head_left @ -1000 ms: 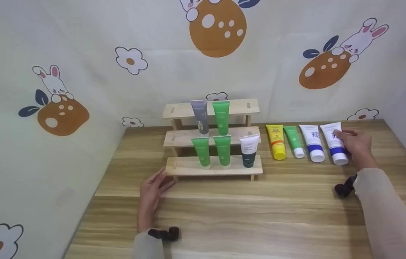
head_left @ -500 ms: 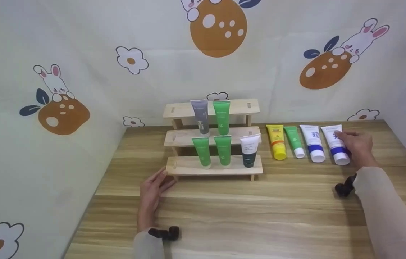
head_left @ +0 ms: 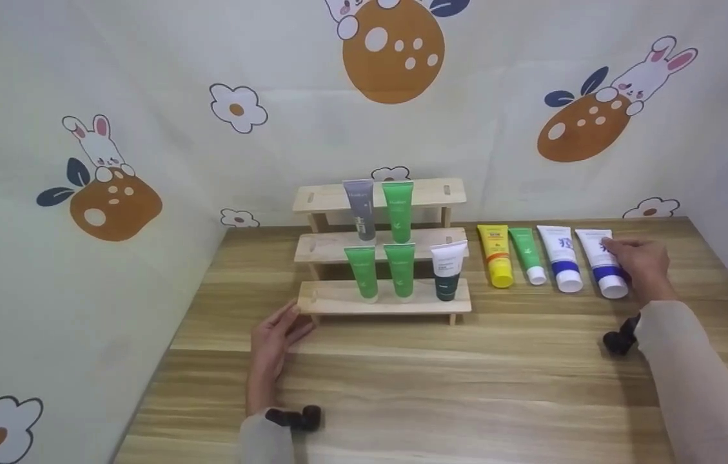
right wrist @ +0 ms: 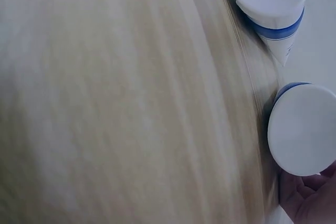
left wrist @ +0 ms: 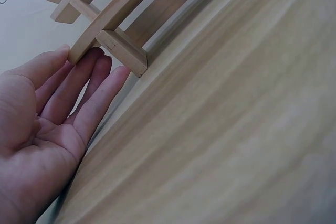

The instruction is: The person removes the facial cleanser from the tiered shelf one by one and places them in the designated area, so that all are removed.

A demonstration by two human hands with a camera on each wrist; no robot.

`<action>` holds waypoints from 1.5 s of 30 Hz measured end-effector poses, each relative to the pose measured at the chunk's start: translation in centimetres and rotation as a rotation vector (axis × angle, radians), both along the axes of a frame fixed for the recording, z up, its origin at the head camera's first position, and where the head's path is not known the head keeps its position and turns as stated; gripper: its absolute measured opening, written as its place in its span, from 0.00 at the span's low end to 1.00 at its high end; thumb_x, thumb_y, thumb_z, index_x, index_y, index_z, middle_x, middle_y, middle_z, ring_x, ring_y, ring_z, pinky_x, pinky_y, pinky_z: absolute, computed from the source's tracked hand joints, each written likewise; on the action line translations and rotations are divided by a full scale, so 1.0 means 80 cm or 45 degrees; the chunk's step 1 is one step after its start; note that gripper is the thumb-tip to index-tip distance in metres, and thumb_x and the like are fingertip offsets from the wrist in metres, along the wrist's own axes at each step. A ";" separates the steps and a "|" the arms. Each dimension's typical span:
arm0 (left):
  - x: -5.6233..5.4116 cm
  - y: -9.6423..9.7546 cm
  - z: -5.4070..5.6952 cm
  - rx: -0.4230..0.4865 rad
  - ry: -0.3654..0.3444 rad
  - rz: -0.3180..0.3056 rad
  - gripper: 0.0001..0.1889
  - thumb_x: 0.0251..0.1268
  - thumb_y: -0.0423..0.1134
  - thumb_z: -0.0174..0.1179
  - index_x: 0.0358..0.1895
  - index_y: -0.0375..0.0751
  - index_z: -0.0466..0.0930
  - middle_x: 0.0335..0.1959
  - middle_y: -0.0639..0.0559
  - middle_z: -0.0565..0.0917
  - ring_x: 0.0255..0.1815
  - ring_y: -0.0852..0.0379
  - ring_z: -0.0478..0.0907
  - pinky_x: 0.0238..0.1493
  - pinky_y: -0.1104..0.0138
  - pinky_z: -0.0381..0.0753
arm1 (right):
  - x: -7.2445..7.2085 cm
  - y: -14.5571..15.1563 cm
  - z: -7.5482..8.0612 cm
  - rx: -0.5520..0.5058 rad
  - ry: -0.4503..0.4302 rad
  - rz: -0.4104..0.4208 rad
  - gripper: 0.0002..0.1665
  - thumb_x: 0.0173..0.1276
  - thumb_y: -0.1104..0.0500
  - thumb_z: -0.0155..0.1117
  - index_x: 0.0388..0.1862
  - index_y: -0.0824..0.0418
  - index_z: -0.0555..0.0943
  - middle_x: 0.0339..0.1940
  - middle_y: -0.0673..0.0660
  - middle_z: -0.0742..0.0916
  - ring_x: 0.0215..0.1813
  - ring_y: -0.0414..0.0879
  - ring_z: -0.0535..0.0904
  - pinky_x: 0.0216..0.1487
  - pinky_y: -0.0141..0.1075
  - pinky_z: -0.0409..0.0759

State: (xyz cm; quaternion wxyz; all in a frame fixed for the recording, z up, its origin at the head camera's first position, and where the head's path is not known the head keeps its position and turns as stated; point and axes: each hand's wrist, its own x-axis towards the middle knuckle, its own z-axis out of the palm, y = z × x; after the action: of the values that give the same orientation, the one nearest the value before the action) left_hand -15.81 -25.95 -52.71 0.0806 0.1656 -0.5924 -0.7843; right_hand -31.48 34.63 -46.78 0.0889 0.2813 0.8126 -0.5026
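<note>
My left hand (head_left: 270, 345) holds the left end of the lowest shelf of a three-tier wooden display rack (head_left: 338, 308). In the left wrist view, the thumb of my left hand (left wrist: 44, 124) lies against the shelf's end (left wrist: 79, 51) and the other fingers reach beneath it. At the far right, my right hand (head_left: 644, 267) grips the right edge of a white squeeze tube with a blue band (head_left: 596, 248), thumb on its front. The right wrist view shows that tube's round white cap (right wrist: 304, 129), with part of my right hand (right wrist: 315, 198) below; most fingers are hidden.
Beside the held tube lie a matching white tube (head_left: 556, 245), a small green tube (head_left: 525, 248) and a yellow tube (head_left: 496, 248). On the rack stand a grey tube (head_left: 360, 209), several green tubes (head_left: 400, 267) and a white-and-dark-green tube (head_left: 447, 270). A patterned cloth (head_left: 499, 129) hangs behind.
The flat top end of the tube in my right hand has come down slightly toward the table, the hand staying almost in place. My left hand and the rack have not moved.
</note>
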 end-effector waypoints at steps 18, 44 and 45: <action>0.002 0.000 0.000 0.004 0.031 -0.010 0.24 0.70 0.36 0.63 0.64 0.26 0.73 0.65 0.39 0.78 0.49 0.56 0.86 0.56 0.56 0.90 | -0.005 -0.015 0.034 -0.252 0.038 -0.225 0.37 0.72 0.43 0.62 0.77 0.49 0.65 0.48 0.44 0.76 0.59 0.39 0.72 0.62 0.25 0.78; 0.001 -0.001 0.001 0.002 -0.004 -0.022 0.26 0.70 0.37 0.63 0.66 0.27 0.72 0.65 0.34 0.76 0.48 0.54 0.87 0.57 0.58 0.90 | 0.046 -0.170 0.135 -0.307 0.562 0.281 0.37 0.63 0.33 0.66 0.66 0.49 0.74 0.52 0.39 0.82 0.56 0.35 0.78 0.59 0.23 0.83; 0.001 -0.001 0.000 0.003 -0.003 -0.026 0.26 0.71 0.37 0.63 0.66 0.27 0.72 0.64 0.34 0.77 0.49 0.54 0.87 0.57 0.58 0.90 | 0.048 -0.175 0.137 -0.329 0.574 0.308 0.37 0.64 0.34 0.66 0.66 0.49 0.74 0.53 0.39 0.82 0.56 0.35 0.78 0.62 0.24 0.83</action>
State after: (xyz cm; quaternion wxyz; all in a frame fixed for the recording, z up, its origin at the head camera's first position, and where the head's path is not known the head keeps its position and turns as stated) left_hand -15.74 -26.03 -52.67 0.0717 0.1606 -0.5934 -0.7855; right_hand -27.63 20.65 -35.79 0.0005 0.0497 0.7689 -0.6374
